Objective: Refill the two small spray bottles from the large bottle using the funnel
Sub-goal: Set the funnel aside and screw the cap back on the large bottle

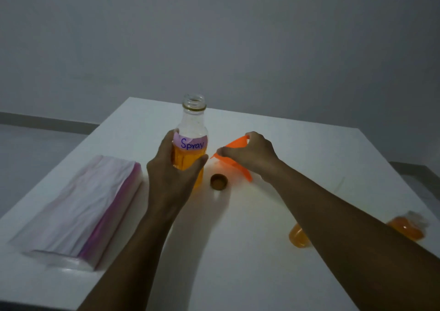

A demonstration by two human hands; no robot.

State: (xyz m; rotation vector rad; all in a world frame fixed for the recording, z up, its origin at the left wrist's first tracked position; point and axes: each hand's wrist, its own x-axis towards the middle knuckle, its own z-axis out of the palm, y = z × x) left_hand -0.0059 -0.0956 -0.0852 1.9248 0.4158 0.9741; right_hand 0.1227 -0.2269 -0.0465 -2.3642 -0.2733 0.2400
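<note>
The large clear bottle stands upright and uncapped on the white table, about half full of orange liquid, with a pink label reading "Spray". My left hand is wrapped around its lower body. Its brown cap lies open side up just right of it. My right hand pinches the rim of the orange funnel, which is tilted near the tabletop. Two small bottles with orange liquid sit at the near right: one is partly hidden by my right forearm, the other is blurred near the table's edge.
A stack of clear plastic zip bags with pink strips lies on the left side of the table. A grey wall rises beyond the table's far edge, and the floor shows at left and right.
</note>
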